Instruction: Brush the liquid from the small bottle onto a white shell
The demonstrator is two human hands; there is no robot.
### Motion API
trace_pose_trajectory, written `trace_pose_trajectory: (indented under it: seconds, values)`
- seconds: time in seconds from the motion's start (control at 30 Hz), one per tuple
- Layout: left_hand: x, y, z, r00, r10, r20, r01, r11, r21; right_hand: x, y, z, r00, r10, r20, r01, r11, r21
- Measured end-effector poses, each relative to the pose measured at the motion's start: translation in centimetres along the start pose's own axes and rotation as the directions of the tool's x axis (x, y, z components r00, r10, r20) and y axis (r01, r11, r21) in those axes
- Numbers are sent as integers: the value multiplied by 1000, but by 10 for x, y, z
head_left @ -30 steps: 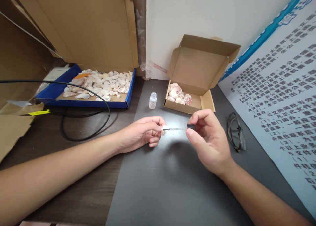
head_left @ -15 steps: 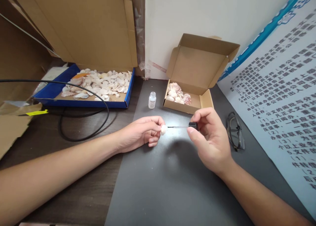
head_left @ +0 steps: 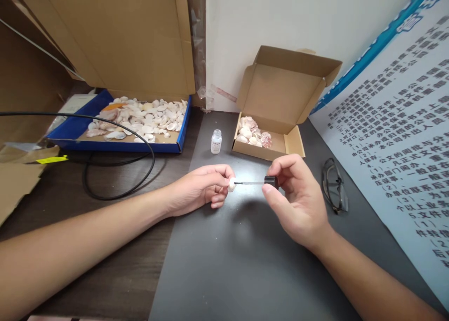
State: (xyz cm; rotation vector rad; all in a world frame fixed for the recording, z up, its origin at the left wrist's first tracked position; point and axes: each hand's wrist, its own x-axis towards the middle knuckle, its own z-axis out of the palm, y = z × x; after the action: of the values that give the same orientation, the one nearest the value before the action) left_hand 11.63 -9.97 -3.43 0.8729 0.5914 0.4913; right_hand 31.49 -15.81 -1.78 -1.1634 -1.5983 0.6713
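Observation:
Between the thumb and forefinger of my left hand (head_left: 206,185) is a small white ribbed seashell (head_left: 232,185). My right hand (head_left: 296,199) pinches the black cap of a brush applicator (head_left: 271,182). Its thin clear stem points left, and the dark tip meets the shell's right side. Beyond my hands a small clear glass bottle (head_left: 216,142) with a white label stands uncapped on the grey mat (head_left: 210,265).
A blue-sided box (head_left: 150,148) full of shells sits at back left, its lid raised. Nearer the middle, a small cardboard box (head_left: 252,151) holds several shells. Black glasses (head_left: 335,186) lie at right beside a printed sheet (head_left: 396,171). A black cable (head_left: 153,166) loops on the left.
My right hand has moved slightly left, bringing the brush tip from just beside the shell onto it. My left hand keeps its place, with the shell turned a little.

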Motion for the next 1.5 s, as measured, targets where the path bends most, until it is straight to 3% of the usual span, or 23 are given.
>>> trace_pose_trajectory:
  seconds: [1.5]
  values:
    - [-1, -1, 0, 1000, -5, 18, 5, 999, 37, 1, -2, -1, 1000, -15, -26, 14, 1000, -20]
